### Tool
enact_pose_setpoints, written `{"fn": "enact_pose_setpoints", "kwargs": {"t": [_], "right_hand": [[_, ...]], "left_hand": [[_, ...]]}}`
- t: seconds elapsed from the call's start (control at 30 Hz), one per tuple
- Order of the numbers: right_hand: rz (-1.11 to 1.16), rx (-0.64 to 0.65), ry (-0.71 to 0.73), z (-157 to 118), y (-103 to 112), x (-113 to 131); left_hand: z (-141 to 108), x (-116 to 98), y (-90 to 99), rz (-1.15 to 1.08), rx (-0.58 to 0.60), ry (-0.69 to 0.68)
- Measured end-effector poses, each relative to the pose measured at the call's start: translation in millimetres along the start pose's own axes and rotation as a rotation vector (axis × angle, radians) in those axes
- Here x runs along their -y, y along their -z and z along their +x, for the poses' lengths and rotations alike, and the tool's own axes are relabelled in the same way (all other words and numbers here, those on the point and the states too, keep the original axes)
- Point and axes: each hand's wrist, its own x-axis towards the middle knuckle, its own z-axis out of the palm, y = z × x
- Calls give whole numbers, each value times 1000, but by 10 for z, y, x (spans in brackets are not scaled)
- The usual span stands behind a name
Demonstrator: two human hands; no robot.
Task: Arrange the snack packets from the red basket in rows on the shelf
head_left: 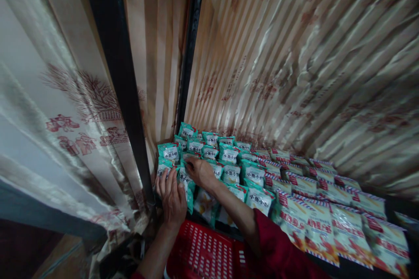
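Observation:
Rows of small green-and-white snack bags (230, 153) stand close together in the corner. My left hand (172, 200) lies with its fingers stretched out against the front of a snack bag (164, 165) at the left end. Beside it, my right hand (201, 172) has its fingers curled in at the upper edge of another green snack bag (185, 178). Its fingertips are partly hidden. My right forearm crosses in front of several bags and covers parts of them.
A red plastic basket (204, 244) with slotted sides sits below my hands. To the right stand rows of white snack bags (319, 224) with striped edges. Pleated printed curtains (262, 52) hang behind and to the left, with dark metal posts (121, 52) among them.

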Motion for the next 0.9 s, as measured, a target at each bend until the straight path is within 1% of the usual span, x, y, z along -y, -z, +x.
{"fn": "enact_pose_setpoints", "kwargs": {"t": [0.2,0.37,0.53,0.7,0.77,0.9], "right_hand": [[9,10,26,36,-7,39],[-13,5,43,32,-8,32],[33,-6,105,55,4,14],[94,-32,154,30,59,-32],[116,-73,126,19,92,-95],[82,-159,-21,44,145,-307]], "left_hand": [[16,-7,36,-2,-24,-14],[-14,-36,26,24,29,-55],[-93,-95,-20,49,51,-109],[-131,-132,-69,100,68,-89],[-139,-135,-85,114,64,-82],[-152,-143,-108,123,40,-75]]}}
